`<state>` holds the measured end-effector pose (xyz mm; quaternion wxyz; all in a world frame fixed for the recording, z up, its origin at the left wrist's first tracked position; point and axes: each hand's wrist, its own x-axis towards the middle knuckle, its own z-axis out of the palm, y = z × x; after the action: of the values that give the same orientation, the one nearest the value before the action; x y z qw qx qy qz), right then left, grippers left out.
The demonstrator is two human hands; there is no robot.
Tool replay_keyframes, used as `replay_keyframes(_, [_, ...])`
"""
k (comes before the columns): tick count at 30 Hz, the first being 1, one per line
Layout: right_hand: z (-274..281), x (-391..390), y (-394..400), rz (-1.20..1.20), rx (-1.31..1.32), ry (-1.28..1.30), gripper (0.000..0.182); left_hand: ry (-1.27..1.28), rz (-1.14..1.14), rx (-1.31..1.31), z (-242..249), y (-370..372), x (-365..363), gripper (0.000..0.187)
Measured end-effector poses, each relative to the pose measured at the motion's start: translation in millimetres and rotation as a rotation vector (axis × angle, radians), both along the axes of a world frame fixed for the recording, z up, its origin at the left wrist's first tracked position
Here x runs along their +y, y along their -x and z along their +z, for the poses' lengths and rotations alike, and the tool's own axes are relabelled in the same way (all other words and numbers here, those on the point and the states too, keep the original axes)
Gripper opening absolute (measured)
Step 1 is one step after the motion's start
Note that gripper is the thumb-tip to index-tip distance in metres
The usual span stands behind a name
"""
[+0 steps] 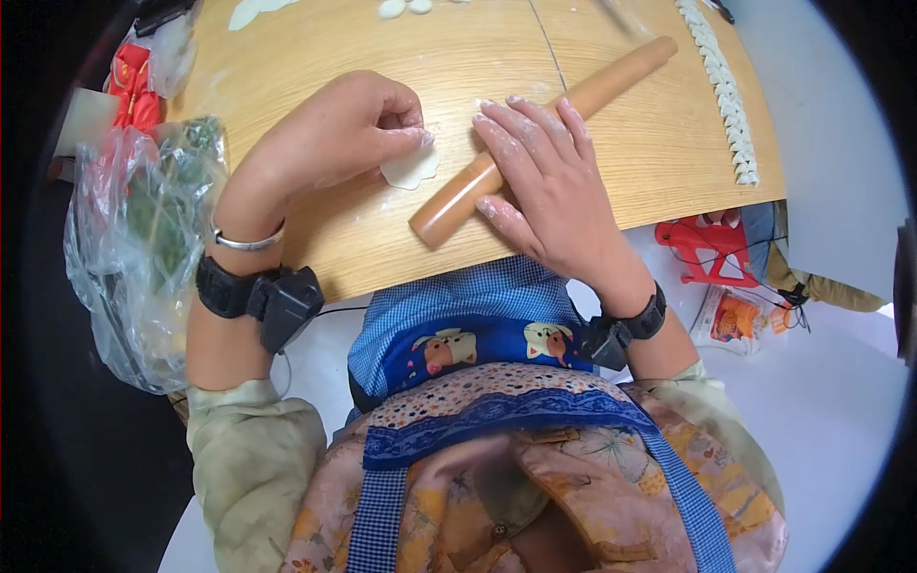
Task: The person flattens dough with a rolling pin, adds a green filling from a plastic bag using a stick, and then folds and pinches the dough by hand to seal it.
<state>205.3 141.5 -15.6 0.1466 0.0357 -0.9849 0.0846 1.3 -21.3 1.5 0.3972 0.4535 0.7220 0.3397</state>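
A small flat piece of white dough [411, 170] lies on the wooden table [640, 153]. My left hand [349, 129] is closed, thumb and fingers pinching the upper edge of that dough. A wooden rolling pin [616, 76] rests diagonally across the table, to the right of the dough. Over the middle of the pin lies my right hand [554, 181], palm down with its fingers spread, floury at the fingertips. The palm hides part of the pin.
A long row of overlapping dough pieces [721, 91] runs along the table's right side. More dough rounds [392, 9] lie at the far edge. Plastic bags [143, 239] and a red package [134, 86] are at the left. A red stool [707, 250] stands below, at the right.
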Motion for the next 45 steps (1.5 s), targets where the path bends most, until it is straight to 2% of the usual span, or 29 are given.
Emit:
replay_keyframes(2, [1.6, -0.3, 11.5, 0.028, 0.028, -0.027, 0.058, -0.03, -0.016, 0.048, -3.9, 3.1, 0.0, 0.017])
replay_keyframes(4, [2.9, -1.6, 24.0, 0.037, 0.039, -0.038, 0.056, -0.099, -0.049, 0.24, -4.9, 4.9, -1.1, 0.02])
replay_keyframes(10, [-2.3, -0.1, 69.3, 0.059, 0.069, -0.053, 0.05, -0.135, 0.027, 0.377, -5.8, 6.5, -2.1, 0.031])
replay_keyframes(14, [-11.6, -1.9, 88.7, 0.031, 0.128, -0.087, 0.051, -0.15, 0.101, 0.27, -9.6, 10.3, -1.8, 0.036])
replay_keyframes(16, [-9.3, -4.1, 77.1, 0.018, 0.121, -0.072, 0.051, -0.023, 0.07, 0.133, 0.2, 12.6, -2.8, 0.028])
replay_keyframes(22, [0.9, -6.3, 5.0, 0.014, 0.005, -0.017, 0.061, -0.109, -0.052, 0.259, -7.8, 7.6, -1.1, 0.011])
replay_keyframes(24, [0.3, -6.5, -9.7, -0.02, -0.039, -0.008, 0.062, -0.105, -0.054, 0.222, -1.9, 5.8, -1.8, 0.01])
replay_keyframes(26, [1.2, -5.7, -14.3, -0.039, -0.067, 0.011, 0.062, -0.104, -0.066, 0.191, 0.4, 3.6, -1.7, 0.009])
replay_keyframes(28, [-1.1, -4.2, -14.0, -0.027, -0.05, 0.024, 0.061, -0.122, -0.065, 0.035, -1.1, 2.1, -2.0, 0.009])
replay_keyframes(35, [-2.8, -3.3, -11.9, -0.02, -0.037, 0.024, 0.062, -0.077, -0.134, 0.115, 4.0, 1.1, -2.8, 0.011])
replay_keyframes(37, [-4.0, -2.6, -12.4, -0.008, -0.052, 0.026, 0.066, -0.142, -0.071, -0.221, 0.9, 1.7, -5.1, 0.012])
replay_keyframes(38, [-3.9, -2.8, -12.5, -0.007, -0.052, 0.026, 0.066, -0.142, -0.07, -0.222, -0.4, 3.1, -4.7, 0.012])
replay_keyframes(40, [-2.8, -3.2, -11.6, -0.005, -0.046, 0.025, 0.066, -0.079, -0.104, 0.019, -0.9, 6.4, -3.2, 0.015])
replay_keyframes(44, [0.5, -2.5, -2.8, 0.019, -0.038, 0.012, 0.064, 0.005, 0.006, -0.018, 2.1, 3.1, -2.3, 0.022])
replay_keyframes(45, [2.1, -2.3, 3.1, 0.03, -0.023, -0.008, 0.062, 0.007, 0.026, 0.053, 3.5, 2.3, -1.2, 0.028])
